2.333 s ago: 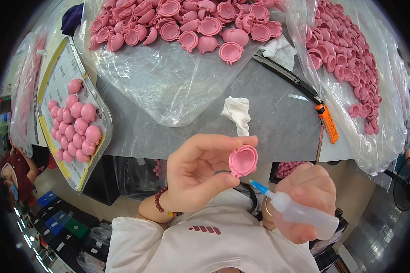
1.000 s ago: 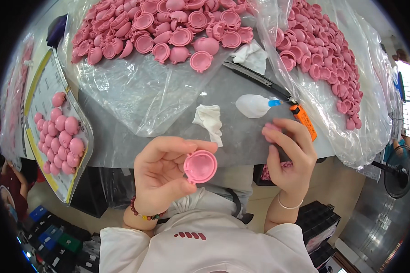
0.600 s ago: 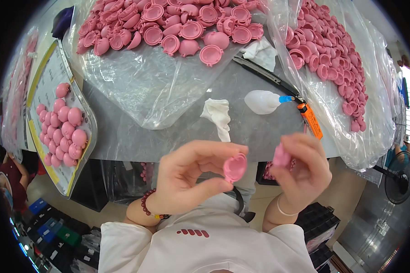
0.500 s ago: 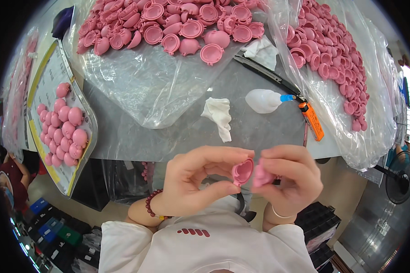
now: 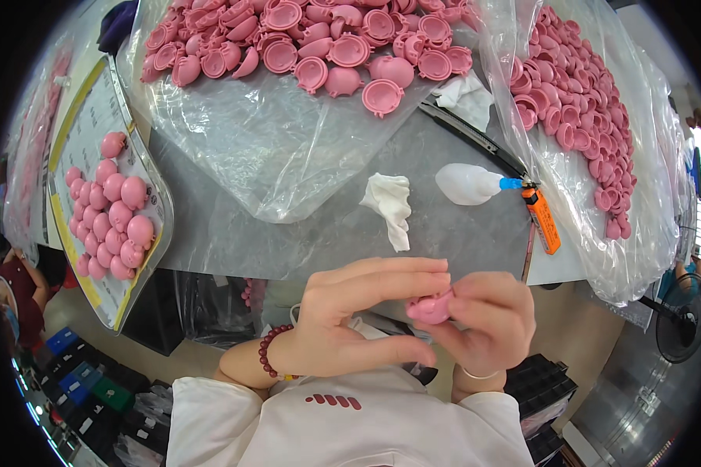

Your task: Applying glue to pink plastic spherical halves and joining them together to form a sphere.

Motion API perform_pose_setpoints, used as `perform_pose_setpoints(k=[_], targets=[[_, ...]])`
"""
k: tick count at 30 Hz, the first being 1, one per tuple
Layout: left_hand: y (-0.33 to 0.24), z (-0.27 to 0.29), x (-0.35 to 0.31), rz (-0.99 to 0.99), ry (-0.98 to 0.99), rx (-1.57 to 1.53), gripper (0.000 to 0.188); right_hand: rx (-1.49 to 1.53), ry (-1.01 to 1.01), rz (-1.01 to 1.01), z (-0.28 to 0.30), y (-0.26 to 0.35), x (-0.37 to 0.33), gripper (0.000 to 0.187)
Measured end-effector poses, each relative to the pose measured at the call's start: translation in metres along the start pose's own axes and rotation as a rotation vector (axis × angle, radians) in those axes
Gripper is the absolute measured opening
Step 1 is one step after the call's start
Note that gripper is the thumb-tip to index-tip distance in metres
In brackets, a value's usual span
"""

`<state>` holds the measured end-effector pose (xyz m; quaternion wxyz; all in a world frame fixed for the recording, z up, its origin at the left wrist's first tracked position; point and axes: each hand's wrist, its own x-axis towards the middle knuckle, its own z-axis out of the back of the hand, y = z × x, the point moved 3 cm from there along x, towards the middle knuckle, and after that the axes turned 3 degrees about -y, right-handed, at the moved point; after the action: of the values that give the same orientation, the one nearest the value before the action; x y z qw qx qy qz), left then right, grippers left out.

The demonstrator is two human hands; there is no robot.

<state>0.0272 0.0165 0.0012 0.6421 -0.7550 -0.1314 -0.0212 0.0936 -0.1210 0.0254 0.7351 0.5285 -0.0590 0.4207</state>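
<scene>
A small rounded pink plastic piece [image 5: 431, 308] is pinched between the thumb and fingers of my right hand [image 5: 492, 321]. My left hand [image 5: 354, 311] is open beside it, fingers stretched out and the thumb well below. The left fingers come up against the upper side of the piece; whether they press on it I cannot tell. Both hands are just off the table's near edge. At the left, several closed pink balls [image 5: 120, 213] lie on a metal-rimmed tray [image 5: 160, 233]. A large heap of pink half shells [image 5: 347, 51] fills the far side, on clear plastic.
On the grey table [image 5: 311, 241] lie a crumpled white cloth [image 5: 389, 206], a white squeeze bottle [image 5: 467, 184] with a blue tip, and a black-and-orange cutter knife [image 5: 542, 222]. Another white cloth [image 5: 466, 100] is behind. More pink shells [image 5: 580, 109] sit in a plastic bag at the right.
The pink cup that was in my left hand has come together with the right hand's piece, now in the right hand. My left fingers have straightened. The view has shifted slightly.
</scene>
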Motion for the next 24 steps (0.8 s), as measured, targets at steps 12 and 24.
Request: perform_pose_setpoints(k=[12, 24], targets=[[-0.005, 0.007, -0.002, -0.014, -0.054, -0.054, 0.048, 0.159, -0.422, -0.237, 0.010, -0.037, 0.026, 0.038], [0.004, -0.001, -0.001, 0.363, -0.104, -0.811, 0.060, 0.289, -0.273, -0.398, 0.000, -0.043, 0.032, 0.020]])
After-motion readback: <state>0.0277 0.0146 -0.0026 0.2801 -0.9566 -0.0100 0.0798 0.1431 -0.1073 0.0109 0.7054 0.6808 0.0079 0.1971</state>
